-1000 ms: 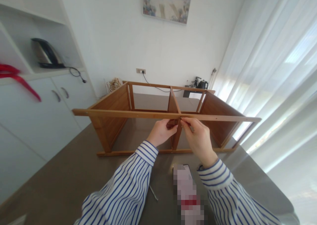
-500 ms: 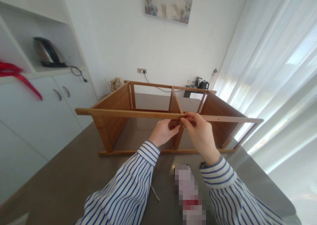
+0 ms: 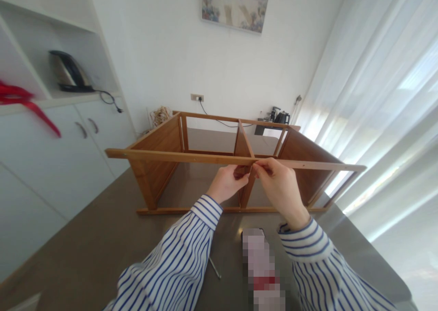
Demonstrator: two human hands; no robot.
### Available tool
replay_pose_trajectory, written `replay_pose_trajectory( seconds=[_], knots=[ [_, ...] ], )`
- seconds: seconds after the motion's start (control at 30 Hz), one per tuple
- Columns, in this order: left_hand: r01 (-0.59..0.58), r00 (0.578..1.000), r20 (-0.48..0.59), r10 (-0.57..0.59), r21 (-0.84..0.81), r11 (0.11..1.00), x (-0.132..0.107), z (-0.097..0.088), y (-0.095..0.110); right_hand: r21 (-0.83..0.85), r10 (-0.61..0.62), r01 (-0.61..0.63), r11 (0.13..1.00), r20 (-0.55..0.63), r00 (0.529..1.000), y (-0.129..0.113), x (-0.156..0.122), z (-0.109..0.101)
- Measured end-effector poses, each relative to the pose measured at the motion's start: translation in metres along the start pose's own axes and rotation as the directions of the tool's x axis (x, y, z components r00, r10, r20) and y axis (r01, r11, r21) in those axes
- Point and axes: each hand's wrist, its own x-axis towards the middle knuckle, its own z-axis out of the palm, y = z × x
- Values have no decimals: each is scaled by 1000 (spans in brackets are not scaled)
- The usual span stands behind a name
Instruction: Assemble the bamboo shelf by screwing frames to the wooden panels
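Note:
A brown wooden shelf frame (image 3: 164,156) lies on its side on the grey table, with a middle board (image 3: 247,193) between its rails. My left hand (image 3: 228,183) is closed at that board, just under the upper front rail, its fingertips partly hidden behind the wood. Against the same joint, from the right, my right hand (image 3: 278,183) holds thumb and fingers pinched together. Whatever is in that pinch is too small to make out. Nearer to me, a thin metal hex key (image 3: 215,267) rests on the table by my left sleeve.
A pixelated phone-like object (image 3: 260,256) lies on the grey table (image 3: 85,242) between my forearms. White cabinets (image 3: 41,165) with an electric kettle (image 3: 68,73) stand at left. Sheer curtains (image 3: 369,96) hang at right. Behind the frame are a wall socket (image 3: 197,97) and a black kettle (image 3: 282,118).
My right hand has shifted slightly down and to the right, its fingertips now lower at the joint. My left hand stays in place, and the view has moved a little.

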Motion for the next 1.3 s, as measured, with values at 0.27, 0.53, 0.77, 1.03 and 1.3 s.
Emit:
replay_pose_trajectory(
  seconds=[0.27,0.53,0.77,1.03,1.3],
  knots=[
    [-46,970,238,-52,386,921,1,-8,-13,6,-26,26,1000,-21,999,2,-2,5],
    [-121,905,407,-128,533,837,-4,-1,-18,20,-23,24,1000,-31,999,1,-3,5],
    [-125,896,428,-115,493,861,-4,-2,-19,18,-18,19,1000,-49,999,3,-4,5],
    [-109,907,411,-95,447,888,-4,-3,-19,10,-27,27,1000,-44,999,7,-2,5],
    [-110,907,411,-88,435,894,-5,-2,-22,-14,-63,62,998,-74,995,7,-5,10]
  ],
)
